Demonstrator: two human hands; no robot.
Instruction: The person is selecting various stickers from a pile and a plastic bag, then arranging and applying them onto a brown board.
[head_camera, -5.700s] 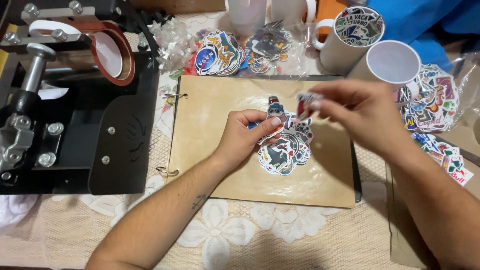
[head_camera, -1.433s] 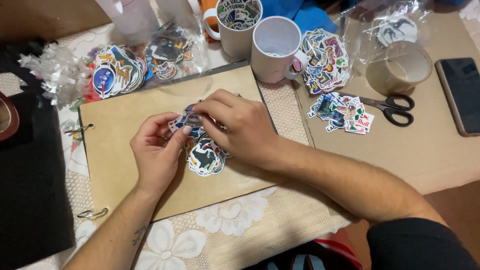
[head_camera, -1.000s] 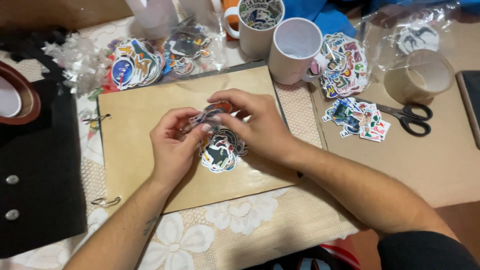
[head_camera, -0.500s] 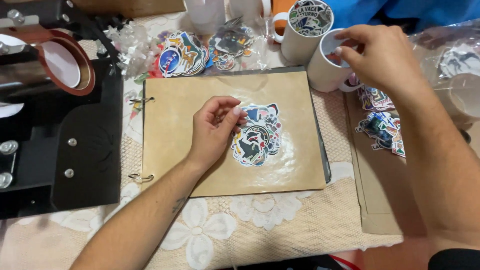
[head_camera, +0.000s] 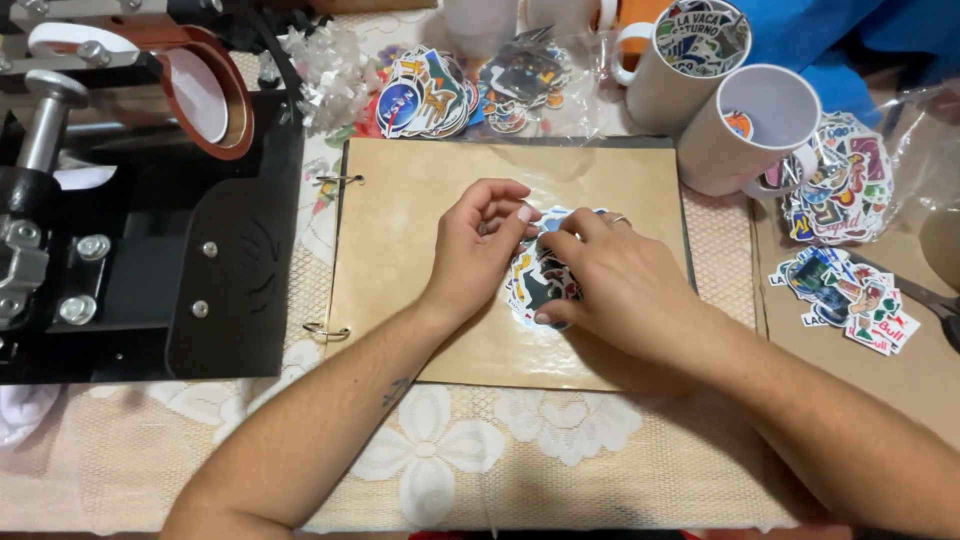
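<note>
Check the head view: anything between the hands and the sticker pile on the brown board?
Nothing visible. Both the left hand and the right hand are already on the sticker pile, which lies on the brown board. The right hand covers much of the pile. The mugs stand off the board at its far right corner.

Both hands are meeting over a sticker pile (head_camera: 538, 280) lying on the brown album cover (head_camera: 420, 230); the left hand (head_camera: 478, 245) and right hand (head_camera: 615, 285) are pinching stickers there.
</note>
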